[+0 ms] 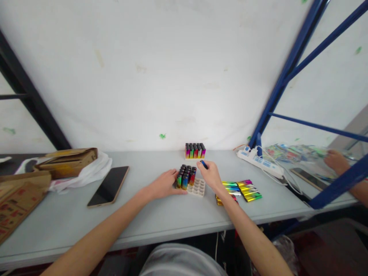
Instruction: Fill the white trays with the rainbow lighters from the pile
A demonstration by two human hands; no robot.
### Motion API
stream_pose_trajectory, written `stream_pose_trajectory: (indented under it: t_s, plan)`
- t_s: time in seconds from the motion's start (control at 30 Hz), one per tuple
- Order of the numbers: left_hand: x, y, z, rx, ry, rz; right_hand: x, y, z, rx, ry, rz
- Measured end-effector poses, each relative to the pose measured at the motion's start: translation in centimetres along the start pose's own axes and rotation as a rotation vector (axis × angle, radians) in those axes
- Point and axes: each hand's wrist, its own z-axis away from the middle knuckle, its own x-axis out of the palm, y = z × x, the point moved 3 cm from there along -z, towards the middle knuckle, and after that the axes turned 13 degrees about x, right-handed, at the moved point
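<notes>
A white tray (197, 188) with round holes lies in the middle of the table. Its left part carries several upright lighters (185, 178) with shiny rainbow bodies and black tops; the holes on its right show bare. My left hand (166, 184) grips the tray's left side, thumb along the front edge and fingers behind the lighters. Just above the tray's right back corner, my right hand (211, 174) is closed on a lighter (204, 165), of which only a blue and dark end shows. More shiny lighters (248, 190) lie flat by my right forearm.
A second full block of lighters (195, 151) stands near the wall. A phone (109, 186) and cardboard boxes (69, 163) are on the left. To the right are a power strip (260, 163) with cables and a blue metal frame (276, 92); another person's hand (337, 161) is beyond it.
</notes>
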Motion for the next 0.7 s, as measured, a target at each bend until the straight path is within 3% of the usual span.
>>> stream_pose_trajectory:
  t_s: [0.7]
  plan:
    - [-0.07, 0.1, 0.02, -0.001, 0.005, 0.004, -0.24, -0.59, 0.0, -0.038, -0.05, 0.025]
